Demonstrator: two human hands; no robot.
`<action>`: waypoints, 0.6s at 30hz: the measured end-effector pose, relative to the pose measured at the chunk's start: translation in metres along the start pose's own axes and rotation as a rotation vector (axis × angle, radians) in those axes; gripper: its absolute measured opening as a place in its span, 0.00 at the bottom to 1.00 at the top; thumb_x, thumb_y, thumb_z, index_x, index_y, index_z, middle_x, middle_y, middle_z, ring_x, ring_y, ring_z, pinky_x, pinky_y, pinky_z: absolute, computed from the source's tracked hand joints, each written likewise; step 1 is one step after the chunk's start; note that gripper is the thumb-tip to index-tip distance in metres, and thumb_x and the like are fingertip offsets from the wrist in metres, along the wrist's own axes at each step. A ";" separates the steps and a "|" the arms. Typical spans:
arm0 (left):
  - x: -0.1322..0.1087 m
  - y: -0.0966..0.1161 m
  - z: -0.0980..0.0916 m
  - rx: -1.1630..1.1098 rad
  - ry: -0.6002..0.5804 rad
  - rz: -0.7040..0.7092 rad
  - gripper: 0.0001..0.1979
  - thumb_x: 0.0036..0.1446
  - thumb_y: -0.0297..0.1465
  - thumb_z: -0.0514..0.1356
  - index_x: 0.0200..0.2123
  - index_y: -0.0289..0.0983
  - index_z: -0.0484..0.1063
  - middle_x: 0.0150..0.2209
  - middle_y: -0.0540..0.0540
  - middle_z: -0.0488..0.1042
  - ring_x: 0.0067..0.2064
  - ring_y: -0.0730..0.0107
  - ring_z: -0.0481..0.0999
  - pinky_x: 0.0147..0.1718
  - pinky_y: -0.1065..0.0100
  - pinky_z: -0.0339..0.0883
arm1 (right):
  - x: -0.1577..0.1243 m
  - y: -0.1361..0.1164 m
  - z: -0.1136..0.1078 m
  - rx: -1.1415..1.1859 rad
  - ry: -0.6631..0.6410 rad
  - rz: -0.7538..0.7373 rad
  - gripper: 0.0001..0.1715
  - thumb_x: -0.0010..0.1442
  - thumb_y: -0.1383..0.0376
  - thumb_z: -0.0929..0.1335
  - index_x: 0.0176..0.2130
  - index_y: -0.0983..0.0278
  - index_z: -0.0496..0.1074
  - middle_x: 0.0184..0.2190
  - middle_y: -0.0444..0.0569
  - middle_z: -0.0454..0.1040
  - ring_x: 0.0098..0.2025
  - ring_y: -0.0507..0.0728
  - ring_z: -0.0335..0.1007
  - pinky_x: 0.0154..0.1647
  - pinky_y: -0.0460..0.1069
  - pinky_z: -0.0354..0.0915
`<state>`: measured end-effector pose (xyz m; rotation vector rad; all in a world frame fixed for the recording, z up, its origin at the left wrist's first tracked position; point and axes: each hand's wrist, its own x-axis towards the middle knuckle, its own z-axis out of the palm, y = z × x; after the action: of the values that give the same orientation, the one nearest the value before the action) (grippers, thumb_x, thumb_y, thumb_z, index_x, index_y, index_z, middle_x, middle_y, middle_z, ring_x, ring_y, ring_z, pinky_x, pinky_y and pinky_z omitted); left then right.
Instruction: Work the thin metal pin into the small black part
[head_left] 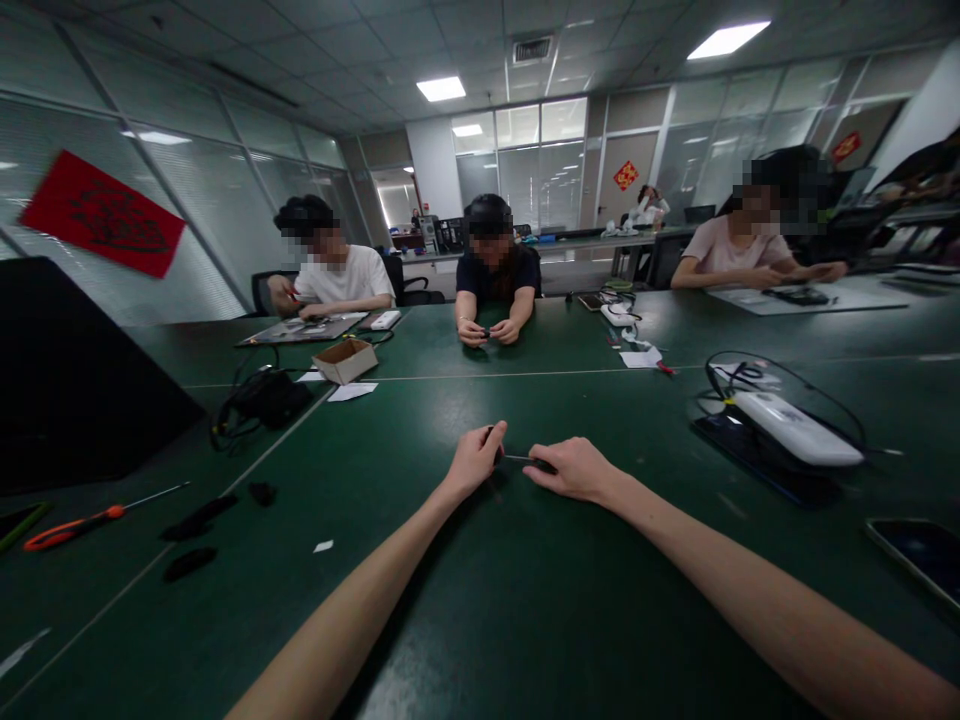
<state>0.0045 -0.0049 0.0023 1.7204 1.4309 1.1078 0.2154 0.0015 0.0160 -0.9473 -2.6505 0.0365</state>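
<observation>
Small dark part point(491, 441) is pinched by the left hand point(474, 462); thin metal-shafted tool point(519, 458) is gripped by the right hand point(576, 470) above the green tabletop point(420, 620); steady fingertip control is best kept.

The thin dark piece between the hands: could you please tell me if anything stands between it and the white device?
Seen from the thin dark piece, a black cable loop and dark slab lie before the white device.

White gadget point(796, 428) blocks R of hands point(574, 470)
</observation>
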 end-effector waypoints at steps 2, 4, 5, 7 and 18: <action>0.000 0.000 0.000 0.016 0.008 0.015 0.28 0.58 0.51 0.45 0.23 0.34 0.67 0.15 0.51 0.63 0.18 0.75 0.64 0.21 0.73 0.55 | 0.000 -0.001 0.000 -0.022 -0.008 -0.007 0.20 0.64 0.52 0.58 0.41 0.61 0.70 0.26 0.46 0.73 0.26 0.51 0.67 0.29 0.45 0.55; 0.000 0.001 0.000 0.023 0.010 0.020 0.28 0.58 0.51 0.44 0.22 0.34 0.67 0.15 0.51 0.63 0.19 0.74 0.64 0.21 0.73 0.55 | -0.001 -0.003 0.000 -0.048 -0.011 0.001 0.20 0.65 0.54 0.56 0.40 0.61 0.70 0.27 0.47 0.73 0.26 0.51 0.67 0.29 0.45 0.55; -0.001 0.001 0.000 0.023 0.008 0.019 0.28 0.58 0.50 0.43 0.22 0.34 0.67 0.15 0.51 0.63 0.20 0.74 0.64 0.22 0.73 0.55 | -0.001 -0.005 0.000 -0.061 -0.010 0.010 0.21 0.66 0.54 0.55 0.40 0.61 0.70 0.27 0.47 0.74 0.26 0.51 0.67 0.29 0.45 0.54; -0.001 0.001 -0.001 0.013 0.003 0.014 0.28 0.59 0.50 0.43 0.22 0.35 0.67 0.15 0.51 0.63 0.20 0.74 0.65 0.22 0.73 0.55 | -0.002 -0.009 0.002 -0.077 0.002 0.038 0.22 0.66 0.54 0.54 0.41 0.61 0.70 0.28 0.47 0.74 0.27 0.52 0.68 0.28 0.45 0.55; 0.004 -0.009 -0.001 -0.121 0.060 -0.060 0.30 0.58 0.53 0.41 0.24 0.35 0.65 0.13 0.52 0.61 0.16 0.74 0.61 0.18 0.73 0.53 | -0.002 -0.038 0.004 0.203 0.034 0.284 0.25 0.66 0.51 0.52 0.42 0.58 0.71 0.25 0.45 0.72 0.23 0.50 0.66 0.25 0.44 0.57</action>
<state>0.0002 0.0009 -0.0047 1.5620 1.4123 1.1971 0.1924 -0.0293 0.0160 -1.2307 -2.4046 0.3446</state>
